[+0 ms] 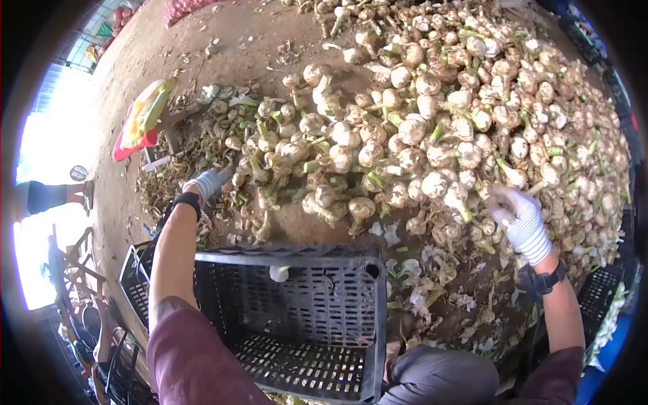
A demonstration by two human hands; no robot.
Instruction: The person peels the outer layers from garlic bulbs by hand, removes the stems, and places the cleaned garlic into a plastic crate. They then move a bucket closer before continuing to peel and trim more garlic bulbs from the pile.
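A big pile of garlic bulbs (412,128), dirty white with cut stems, covers the ground ahead. My left hand (208,183), in a pale knit glove, is low at the pile's left edge, beside dry trimmings. Its fingers look stretched out, with nothing visible in them. On the right, my right hand (518,219), gloved in white and grey, reaches to the bulbs at the pile's near side. Its thumb and fingers are apart, close to several bulbs. Between my arms stands a black plastic crate (381,304). One pale bulb with a green end (279,273) shows inside it near the far wall.
Loose skins and leaves (439,283) litter the ground right of the crate. A red and yellow bundle (145,118) rests on a small stand at left. Another black crate (601,297) is at far right. Another person's leg (50,197) shows at far left.
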